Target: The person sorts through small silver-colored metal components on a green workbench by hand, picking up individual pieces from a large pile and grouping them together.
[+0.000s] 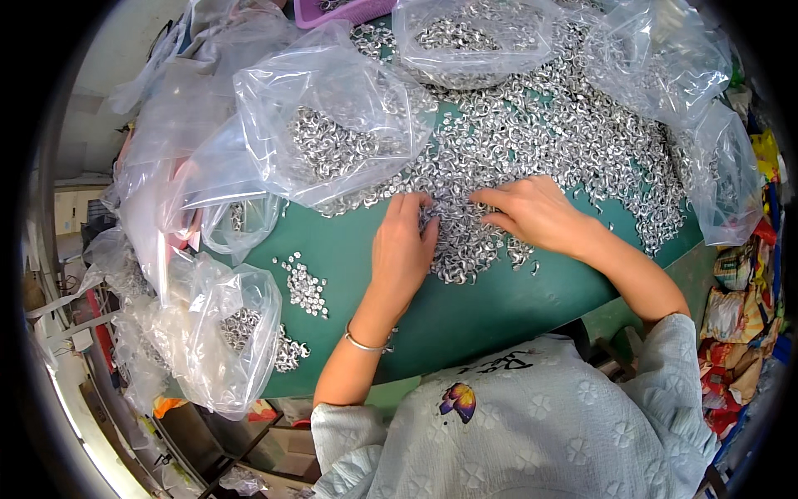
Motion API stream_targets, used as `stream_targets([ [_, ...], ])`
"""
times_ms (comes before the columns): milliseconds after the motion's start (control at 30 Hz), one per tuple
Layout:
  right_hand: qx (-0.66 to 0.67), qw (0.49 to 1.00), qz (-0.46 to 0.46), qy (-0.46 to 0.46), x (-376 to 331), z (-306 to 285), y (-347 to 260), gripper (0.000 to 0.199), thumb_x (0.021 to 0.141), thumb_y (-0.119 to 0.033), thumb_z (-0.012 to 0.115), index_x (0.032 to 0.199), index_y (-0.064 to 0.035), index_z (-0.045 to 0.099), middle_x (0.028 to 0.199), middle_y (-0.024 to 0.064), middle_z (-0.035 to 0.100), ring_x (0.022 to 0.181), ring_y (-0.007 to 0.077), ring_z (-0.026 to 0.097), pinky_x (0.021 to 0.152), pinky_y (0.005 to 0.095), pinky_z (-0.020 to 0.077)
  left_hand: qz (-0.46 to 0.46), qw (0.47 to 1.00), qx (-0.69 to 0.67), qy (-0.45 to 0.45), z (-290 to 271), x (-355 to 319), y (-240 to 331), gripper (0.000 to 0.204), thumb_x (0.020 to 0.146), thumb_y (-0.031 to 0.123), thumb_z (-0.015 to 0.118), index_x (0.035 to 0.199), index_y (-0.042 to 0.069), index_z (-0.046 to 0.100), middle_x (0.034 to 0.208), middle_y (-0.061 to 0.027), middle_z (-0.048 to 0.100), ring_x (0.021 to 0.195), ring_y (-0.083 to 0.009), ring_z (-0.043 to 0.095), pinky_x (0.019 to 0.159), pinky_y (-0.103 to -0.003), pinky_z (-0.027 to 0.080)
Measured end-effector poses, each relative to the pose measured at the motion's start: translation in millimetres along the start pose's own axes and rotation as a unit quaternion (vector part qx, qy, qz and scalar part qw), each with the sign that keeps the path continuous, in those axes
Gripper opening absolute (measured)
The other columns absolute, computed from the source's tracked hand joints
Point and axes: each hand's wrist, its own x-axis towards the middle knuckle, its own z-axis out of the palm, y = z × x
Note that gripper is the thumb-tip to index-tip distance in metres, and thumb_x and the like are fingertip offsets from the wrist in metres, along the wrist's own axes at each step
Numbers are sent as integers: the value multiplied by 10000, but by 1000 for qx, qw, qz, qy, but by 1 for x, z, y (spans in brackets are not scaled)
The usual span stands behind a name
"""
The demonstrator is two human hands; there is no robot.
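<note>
Small shiny curved metal pieces (465, 249) lie in a dense pile between my two hands on the green tabletop (465, 320). My left hand (403, 245) rests at the pile's left side, fingers bent and thumb apart from them, its tips at the pieces. From the right, my right hand (536, 214) reaches in with index finger and thumb spread, touching the pile's edge. Neither hand visibly grips a piece, though some fingertips are partly hidden. A clear plastic bag (266, 137) with similar pieces inside lies just beyond my left hand.
A small group of round metal bits (306, 287) sits left of my left forearm. More clear bags of pieces stand at the far side (474, 71), far right (665, 58) and near left (249, 366). A purple basket (349, 12) is at the back. Colourful packages (723, 316) lie beyond the table's right edge.
</note>
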Motion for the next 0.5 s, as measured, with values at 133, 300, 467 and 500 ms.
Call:
stream_targets([
  [133,72,995,17,-62,-19,-23,12,230,791,-175,706,996,-73,682,790,107,682,632,278,637,562,385,478,5,997,-60,-39,-10,-7,-8,223,747,-10,699,946,27,604,730,-92,467,629,-214,474,589,-342,418],
  [300,125,977,168,25,-11,-32,28,187,809,-170,683,984,-104,691,600,117,607,555,264,606,543,399,450,39,998,-56,-4,-3,10,5,216,793,11,665,1002,23,614,780,-116,507,654,-252,512,609,-362,436],
  [467,-50,991,33,122,15,-10,36,265,830,-196,644,1091,-156,665,652,118,642,582,301,619,541,423,486,94,995,24,-27,18,32,11,280,828,77,653,1101,28,616,848,-162,546,764,-337,576,668,-411,465],
  [500,-59,993,34,101,9,-9,36,279,835,-199,636,1111,-160,655,653,118,642,580,303,619,539,424,485,110,993,43,-32,20,34,10,283,826,66,652,1106,35,621,837,-164,541,772,-344,570,672,-411,460],
])
